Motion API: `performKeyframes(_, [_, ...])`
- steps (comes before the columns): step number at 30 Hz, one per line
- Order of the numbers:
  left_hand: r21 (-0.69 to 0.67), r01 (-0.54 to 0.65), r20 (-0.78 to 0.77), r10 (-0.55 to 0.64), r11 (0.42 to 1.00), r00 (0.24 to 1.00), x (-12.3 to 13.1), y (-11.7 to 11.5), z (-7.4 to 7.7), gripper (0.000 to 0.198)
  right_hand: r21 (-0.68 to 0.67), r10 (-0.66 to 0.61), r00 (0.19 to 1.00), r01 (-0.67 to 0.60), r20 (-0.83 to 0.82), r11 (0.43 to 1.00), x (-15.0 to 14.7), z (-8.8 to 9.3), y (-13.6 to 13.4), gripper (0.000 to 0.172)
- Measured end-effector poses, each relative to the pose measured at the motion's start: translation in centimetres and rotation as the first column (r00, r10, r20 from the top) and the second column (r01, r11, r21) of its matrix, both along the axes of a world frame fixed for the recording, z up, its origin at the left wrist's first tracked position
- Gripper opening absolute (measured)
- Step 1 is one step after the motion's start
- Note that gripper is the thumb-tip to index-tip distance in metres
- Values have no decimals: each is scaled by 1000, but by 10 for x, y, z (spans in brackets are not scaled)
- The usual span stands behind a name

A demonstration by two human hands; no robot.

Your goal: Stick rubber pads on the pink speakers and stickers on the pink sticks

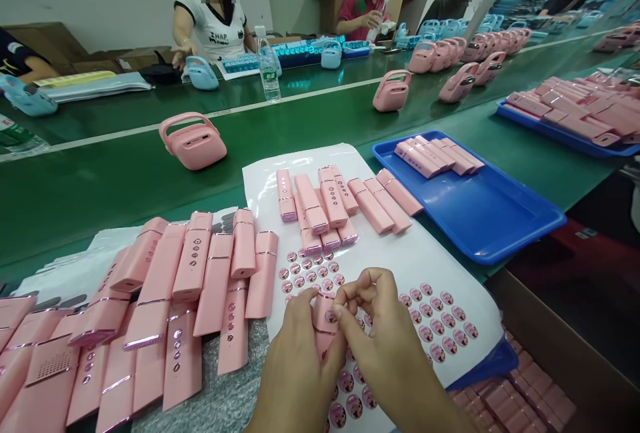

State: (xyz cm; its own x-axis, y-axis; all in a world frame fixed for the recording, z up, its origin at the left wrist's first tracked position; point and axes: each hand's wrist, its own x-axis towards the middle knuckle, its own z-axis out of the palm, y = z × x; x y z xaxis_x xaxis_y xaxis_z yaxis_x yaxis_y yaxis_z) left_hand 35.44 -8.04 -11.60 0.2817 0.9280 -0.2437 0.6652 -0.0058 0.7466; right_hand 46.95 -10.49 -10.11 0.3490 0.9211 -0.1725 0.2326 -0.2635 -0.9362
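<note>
Head view: nearest the camera, the left hand (pixel 295 366) and the right hand (pixel 387 346) meet over a white sticker sheet (pixel 450 266). The left hand is closed around a pink panel (pixel 324 318) and props it face-up just above the sheet, which leaves its front free for the other hand. The right hand's thumb and forefinger are pinched narrow against that face. They seem to be on a small round sticker, though the fingers hide too much to be sure. The sheet lies directly under both hands, so its round pink stickers (pixel 440 326) are within easy reach.

To the left, a pile of panels (pixel 175 300) leans overlapping on bubble wrap (pixel 225 400), which probably keeps their glossy faces off the hard surface. At the lower right, a cardboard box (pixel 565 360) holds more pink pieces (pixel 520 400) packed in rows.

Beyond the hands, a cluster of panels (pixel 325 206) lies on the sheet's far end. Just right of it, a blue tray (pixel 490 220) holds one neat row of panels (pixel 435 155) in its far corner.

Behind these runs a green conveyor belt (pixel 100 173). A pink handled speaker (pixel 193 142) stands upright on it, and a water bottle (pixel 269 66) stands farther back. Far right, a second blue tray (pixel 550 132) is heaped with stacked panels (pixel 585 108). Other people sit across the belt.
</note>
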Motion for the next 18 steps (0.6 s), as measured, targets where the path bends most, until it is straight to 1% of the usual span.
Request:
performKeyframes(7, [-43, 6, -13, -7, 999, 1000, 1, 1, 2, 36, -33, 12, 996, -9, 93, 999, -2, 1, 1, 13])
performKeyframes(12, [-36, -19, 5, 19, 999, 1000, 1, 1, 2, 37, -19, -11, 990, 14, 139, 1000, -4, 0, 0, 11])
performKeyframes(18, [-71, 4, 11, -3, 997, 1000, 1, 2, 5, 37, 12, -21, 980, 19, 197, 1000, -5, -1, -3, 10])
